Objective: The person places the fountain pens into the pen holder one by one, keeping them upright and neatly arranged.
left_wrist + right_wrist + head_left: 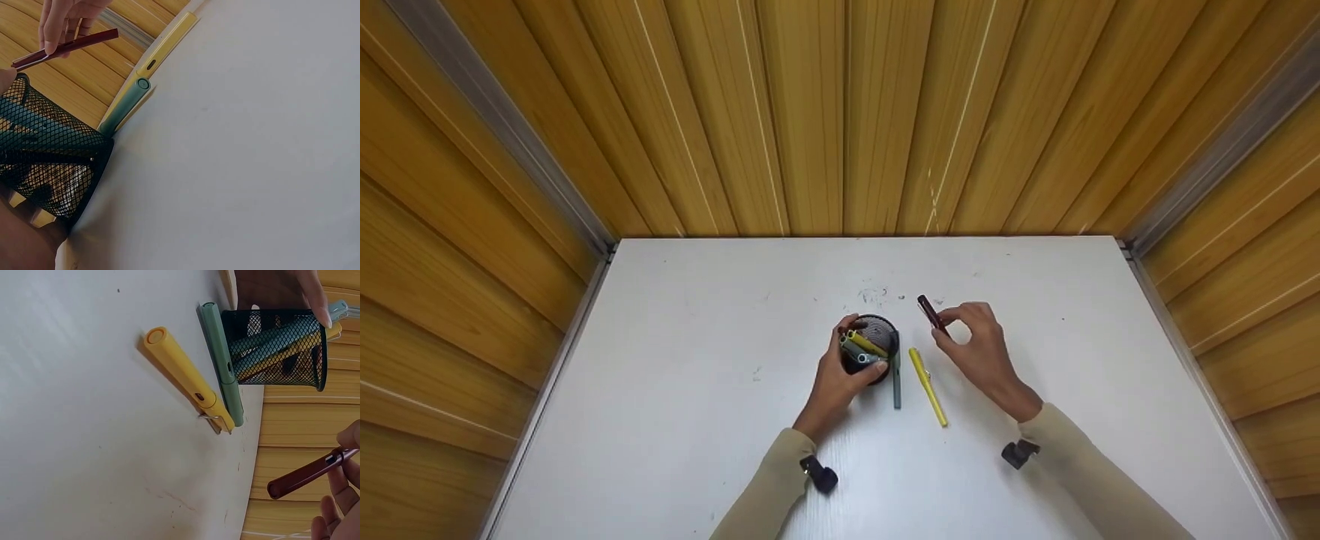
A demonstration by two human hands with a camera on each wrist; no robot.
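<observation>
Black mesh cup, head view: we see the cup [872,346] standing near the middle of the white table [660,420], well away from every edge, with pens inside it.
Left hand, head view: our left hand [840,379] wraps the cup from its near left side, fingers curled round the wall and thumb against the rim.
Right hand, head view: our right hand [982,349] is lifted just right of the cup, fingertips pinching a dark red pen [931,313] that is tilted with its free end toward the far edge.
Loose pens, head view: a green pen [897,379] lies touching the cup's right side; a yellow pen [928,386] lies just beside it, toward the near edge.

Left wrist view, cup: the mesh cup [50,163] fills the lower left, pens showing through the mesh.
Left wrist view, pens: green pen [126,104] and yellow pen [163,45] lie side by side on the table [253,169]; the red pen [67,48] is pinched above the cup by fingers [53,25].

Right wrist view, pens: yellow pen [185,379] and green pen [222,363] lie close together, the green one against the cup [275,349].
Right wrist view, red pen: the red pen [306,473] is held in fingertips [337,486] off the table [84,439].
Right wrist view, other fingers: one finger [315,295] rests on the cup.
</observation>
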